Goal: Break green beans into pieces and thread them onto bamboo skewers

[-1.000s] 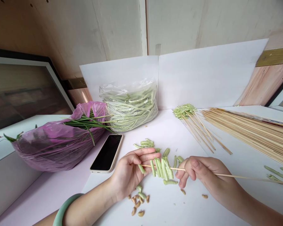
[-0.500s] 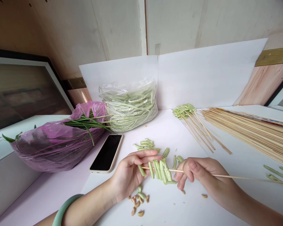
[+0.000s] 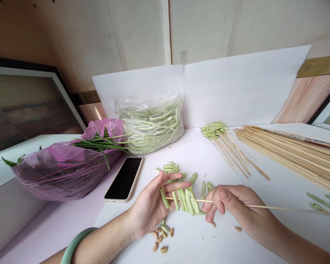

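Observation:
My right hand (image 3: pixel 231 205) is closed around a thin bamboo skewer (image 3: pixel 280 209), which points left. Several short pieces of green bean (image 3: pixel 187 201) are threaded side by side on its front part. At the tip sits a separate bean piece (image 3: pixel 164 198), slightly apart from the others. My left hand (image 3: pixel 151 205) is open under that end, palm up, thumb raised and fingers stretched out behind the threaded beans. Loose cut bean pieces (image 3: pixel 170 168) lie on the white surface just beyond my fingers. Brown bean seeds (image 3: pixel 160 238) are scattered below my left hand.
A clear bag of long beans (image 3: pixel 154 128) stands at the back, beside a purple bag of green stalks (image 3: pixel 68 168). A phone (image 3: pixel 123 179) lies left of my hands. To the right are finished bean skewers (image 3: pixel 216 129) and many bare skewers (image 3: pixel 291 154).
My left thumb has lifted off the bean piece at the skewer tip, and the fingers have spread. My right hand and the skewer have barely shifted.

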